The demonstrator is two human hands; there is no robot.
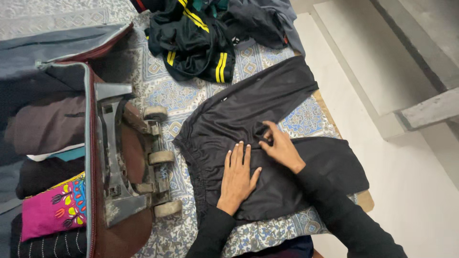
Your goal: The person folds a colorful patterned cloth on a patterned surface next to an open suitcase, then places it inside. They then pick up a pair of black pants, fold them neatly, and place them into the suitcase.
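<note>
The black pants [248, 114] lie spread on the patterned bed sheet [167, 86]. The left hand [237, 177] rests flat and open on them. The right hand [282, 148] pinches a fold of the pants. An open suitcase [119, 157] sits just beside.

No packages, labels, signs or screens show anywhere in this view (neither on the bed, nor in the open case at left, nor on the floor at right).

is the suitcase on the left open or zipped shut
Open. The suitcase has its zip edge exposed, and folded clothes show stacked inside it, beside the black trousers under both hands.
</note>
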